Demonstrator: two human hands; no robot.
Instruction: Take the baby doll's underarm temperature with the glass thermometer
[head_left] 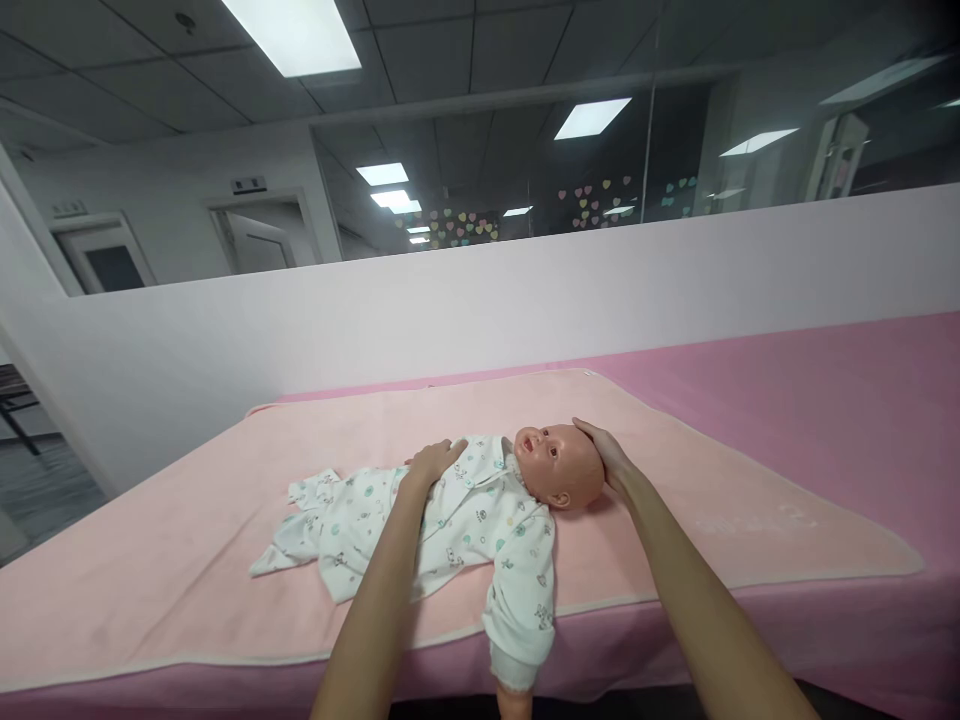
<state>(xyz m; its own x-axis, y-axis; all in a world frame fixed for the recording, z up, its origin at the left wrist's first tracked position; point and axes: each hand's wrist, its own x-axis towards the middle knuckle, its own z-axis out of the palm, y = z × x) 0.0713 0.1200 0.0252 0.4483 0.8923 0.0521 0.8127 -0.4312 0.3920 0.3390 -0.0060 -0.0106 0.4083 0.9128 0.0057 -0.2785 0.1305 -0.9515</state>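
Note:
A baby doll (pixel 559 465) lies on its back, its head to the right and its legs to the left. It wears a white patterned outfit (pixel 465 520), and its near sleeve (pixel 523 600) reaches over the front edge of the bed. On the doll's belly rests my left hand (pixel 435 462), fingers stretched out and lying flat on the cloth. My right hand (pixel 606 455) is cupped round the crown of the doll's head, with some fingers hidden behind it. Beneath the doll a peach blanket (pixel 210 530) is spread.
A pink sheet (pixel 795 420) covers the bed under the blanket. Behind it rises a white low wall (pixel 465 310), topped by a glass window (pixel 510 180) with heart stickers. At the far left, a dark table (pixel 21 405) stands on the floor.

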